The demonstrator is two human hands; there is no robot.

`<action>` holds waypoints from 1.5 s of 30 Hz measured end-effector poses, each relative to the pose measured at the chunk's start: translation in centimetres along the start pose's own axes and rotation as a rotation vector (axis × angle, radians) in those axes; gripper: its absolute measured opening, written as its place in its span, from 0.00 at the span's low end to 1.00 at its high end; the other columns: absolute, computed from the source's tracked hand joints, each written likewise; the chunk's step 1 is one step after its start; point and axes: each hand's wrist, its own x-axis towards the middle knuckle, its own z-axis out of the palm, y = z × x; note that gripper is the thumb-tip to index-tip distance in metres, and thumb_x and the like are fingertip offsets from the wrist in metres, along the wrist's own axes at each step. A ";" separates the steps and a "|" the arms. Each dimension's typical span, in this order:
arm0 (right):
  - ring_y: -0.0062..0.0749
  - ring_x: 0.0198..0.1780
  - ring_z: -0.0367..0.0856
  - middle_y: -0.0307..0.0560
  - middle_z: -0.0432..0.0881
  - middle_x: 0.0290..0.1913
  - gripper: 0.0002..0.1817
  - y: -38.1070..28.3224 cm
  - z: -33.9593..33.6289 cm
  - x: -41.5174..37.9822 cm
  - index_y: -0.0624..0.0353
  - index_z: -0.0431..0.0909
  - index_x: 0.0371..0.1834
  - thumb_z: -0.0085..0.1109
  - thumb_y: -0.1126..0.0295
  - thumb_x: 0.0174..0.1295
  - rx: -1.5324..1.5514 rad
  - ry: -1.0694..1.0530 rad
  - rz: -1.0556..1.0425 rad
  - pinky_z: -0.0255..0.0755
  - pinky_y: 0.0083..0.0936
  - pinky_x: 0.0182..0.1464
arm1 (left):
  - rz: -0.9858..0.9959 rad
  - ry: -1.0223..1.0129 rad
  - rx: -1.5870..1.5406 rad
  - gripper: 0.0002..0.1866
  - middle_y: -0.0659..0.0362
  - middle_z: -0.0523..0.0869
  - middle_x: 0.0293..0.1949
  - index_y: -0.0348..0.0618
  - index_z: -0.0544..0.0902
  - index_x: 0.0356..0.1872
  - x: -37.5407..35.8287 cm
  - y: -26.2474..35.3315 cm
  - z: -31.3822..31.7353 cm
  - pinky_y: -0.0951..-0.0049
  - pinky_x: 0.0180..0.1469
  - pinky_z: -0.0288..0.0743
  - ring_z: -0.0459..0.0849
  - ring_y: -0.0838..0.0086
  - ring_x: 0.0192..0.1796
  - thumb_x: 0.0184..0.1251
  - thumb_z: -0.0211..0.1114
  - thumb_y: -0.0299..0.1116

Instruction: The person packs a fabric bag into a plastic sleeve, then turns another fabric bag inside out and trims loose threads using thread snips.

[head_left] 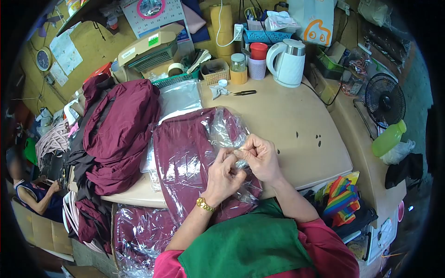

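Note:
A maroon garment in clear plastic [183, 153] lies on the beige table [296, 111], reaching over its front edge. Above the right part of this package, my left hand [223, 178] and my right hand [259, 156] meet, fingertips pinched together at the crumpled clear plastic [227, 127]. The exact bit held between the fingers is too small to make out. A gold watch [205, 204] is on my left wrist. To the left lies a heap of maroon garments [123, 125]. Flat clear bags [181, 96] lie behind the package.
Black snips [244, 92], a white kettle [287, 62], a jar [238, 69] and baskets [215, 72] stand or lie at the back. A fan [384, 100] and green bottle [388, 139] are right. More bagged garments [139, 231] sit below the front edge. Another person [39, 199] sits far left.

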 end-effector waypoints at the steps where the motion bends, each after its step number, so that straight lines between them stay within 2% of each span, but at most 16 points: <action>1: 0.06 0.25 0.57 0.26 0.66 0.24 0.12 0.3 0.2 0.1 0.59 0.70 0.27 0.65 0.80 0.63 0.056 0.011 -0.006 0.53 0.12 0.25 | -0.065 -0.022 -0.071 0.09 0.55 0.77 0.28 0.36 0.79 0.36 0.1 0.2 -0.2 0.71 0.27 0.69 0.75 0.70 0.27 0.52 0.65 0.20; 4: 0.06 0.25 0.56 0.26 0.65 0.24 0.12 0.1 0.5 0.2 0.59 0.70 0.27 0.66 0.79 0.63 0.112 0.002 -0.018 0.51 0.13 0.25 | -0.291 -0.148 -0.324 0.16 0.52 0.81 0.32 0.35 0.79 0.44 -0.9 -1.5 0.2 0.69 0.27 0.71 0.78 0.67 0.27 0.51 0.63 0.20; 6: 0.06 0.25 0.56 0.25 0.65 0.23 0.12 0.1 0.3 0.2 0.59 0.71 0.27 0.66 0.79 0.63 0.110 -0.005 -0.025 0.51 0.12 0.25 | -0.218 -0.168 -0.269 0.24 0.54 0.81 0.24 0.41 0.77 0.55 -0.2 -1.3 -0.5 0.68 0.28 0.74 0.79 0.69 0.23 0.53 0.60 0.21; 8: 0.05 0.24 0.56 0.26 0.66 0.24 0.13 0.4 -0.2 0.4 0.58 0.70 0.26 0.66 0.79 0.63 0.041 -0.004 0.012 0.51 0.12 0.25 | -0.239 -0.314 0.079 0.30 0.47 0.84 0.34 0.42 0.69 0.65 0.6 0.5 -2.3 0.69 0.28 0.74 0.79 0.73 0.24 0.56 0.58 0.21; 9: 0.05 0.24 0.56 0.26 0.66 0.24 0.13 0.4 -0.5 0.6 0.58 0.70 0.26 0.66 0.79 0.63 0.039 -0.003 0.011 0.51 0.12 0.25 | -0.167 -0.251 0.021 0.38 0.42 0.82 0.50 0.42 0.60 0.73 0.7 1.5 -2.7 0.71 0.30 0.76 0.81 0.78 0.27 0.59 0.61 0.22; 12: 0.05 0.24 0.57 0.27 0.68 0.24 0.13 0.2 -0.7 0.9 0.58 0.69 0.27 0.65 0.78 0.64 0.072 0.058 0.064 0.52 0.12 0.25 | -0.230 -0.150 -0.303 0.41 0.42 0.74 0.64 0.41 0.55 0.77 0.0 3.6 -2.9 0.74 0.32 0.78 0.83 0.78 0.31 0.63 0.63 0.22; 13: 0.05 0.24 0.57 0.27 0.68 0.24 0.13 -0.1 -0.2 0.8 0.58 0.69 0.27 0.65 0.78 0.65 0.115 0.068 0.056 0.53 0.11 0.25 | -0.364 -0.070 -0.666 0.35 0.50 0.76 0.61 0.39 0.61 0.75 -0.6 4.2 -2.0 0.80 0.32 0.77 0.81 0.81 0.31 0.67 0.64 0.21; 16: 0.05 0.24 0.58 0.28 0.69 0.25 0.13 0.4 0.8 0.6 0.58 0.70 0.27 0.65 0.78 0.65 0.177 0.070 0.018 0.54 0.11 0.26 | -0.331 0.044 -0.626 0.24 0.55 0.78 0.54 0.34 0.73 0.66 -1.1 0.9 0.7 0.82 0.32 0.75 0.80 0.82 0.31 0.69 0.64 0.22; 17: 0.05 0.24 0.59 0.28 0.70 0.25 0.12 0.6 0.9 0.5 0.58 0.70 0.28 0.64 0.78 0.66 0.196 0.066 -0.013 0.55 0.10 0.26 | -0.211 0.133 -0.481 0.14 0.58 0.80 0.42 0.30 0.83 0.52 -0.8 0.6 0.8 0.82 0.32 0.75 0.80 0.82 0.32 0.68 0.67 0.23; 24: 0.06 0.24 0.62 0.27 0.70 0.23 0.09 -0.2 0.1 0.7 0.57 0.73 0.30 0.61 0.76 0.68 0.260 0.047 0.055 0.58 0.12 0.26 | -0.444 0.042 -0.641 0.04 0.60 0.84 0.31 0.29 0.86 0.37 -1.5 -0.5 1.3 0.80 0.36 0.81 0.86 0.79 0.33 0.66 0.69 0.21; 28: 0.12 0.30 0.67 0.32 0.74 0.30 0.09 -0.2 -2.5 1.5 0.61 0.77 0.43 0.60 0.66 0.72 0.479 0.150 -0.065 0.62 0.12 0.33 | -0.530 0.031 -0.813 0.05 0.55 0.87 0.34 0.29 0.85 0.37 -1.3 -1.1 0.5 0.78 0.39 0.84 0.88 0.76 0.34 0.68 0.67 0.22; 31: 0.16 0.32 0.71 0.33 0.76 0.34 0.22 0.6 -6.0 1.5 0.68 0.74 0.58 0.64 0.63 0.69 0.391 0.077 -0.019 0.66 0.15 0.39 | -0.507 0.081 -0.830 0.05 0.53 0.88 0.37 0.29 0.85 0.38 -1.1 -0.9 -0.2 0.78 0.40 0.85 0.88 0.76 0.34 0.69 0.67 0.23; 34: 0.15 0.35 0.73 0.34 0.75 0.36 0.18 1.7 -6.0 -0.1 0.68 0.75 0.58 0.63 0.71 0.68 0.343 -0.206 0.184 0.69 0.15 0.40 | -0.498 0.083 -0.833 0.05 0.55 0.87 0.35 0.29 0.85 0.38 -0.9 -0.7 -0.2 0.78 0.39 0.84 0.88 0.76 0.34 0.68 0.67 0.23; 38: 0.17 0.37 0.76 0.34 0.76 0.36 0.13 1.5 -3.8 -0.9 0.67 0.81 0.51 0.66 0.76 0.64 0.357 -0.064 0.283 0.73 0.18 0.42 | -0.487 0.047 -0.781 0.05 0.58 0.86 0.33 0.30 0.86 0.37 -0.9 -0.4 0.2 0.79 0.38 0.84 0.88 0.77 0.34 0.68 0.68 0.24; 40: 0.19 0.37 0.78 0.41 0.80 0.43 0.05 2.4 -3.8 -0.5 0.64 0.86 0.39 0.67 0.78 0.61 0.077 -0.085 -0.029 0.75 0.19 0.41 | -0.515 0.045 -0.777 0.05 0.58 0.86 0.33 0.30 0.86 0.37 -0.9 -0.6 0.2 0.79 0.38 0.84 0.88 0.77 0.34 0.68 0.68 0.23; 45: 0.29 0.36 0.81 0.48 0.80 0.52 0.03 -1.8 -1.4 -0.9 0.61 0.87 0.33 0.67 0.80 0.56 -0.359 -0.156 -0.349 0.76 0.25 0.41 | -0.497 0.069 -0.650 0.02 0.59 0.86 0.31 0.30 0.86 0.34 -0.8 -1.9 0.2 0.79 0.35 0.81 0.85 0.78 0.32 0.63 0.70 0.20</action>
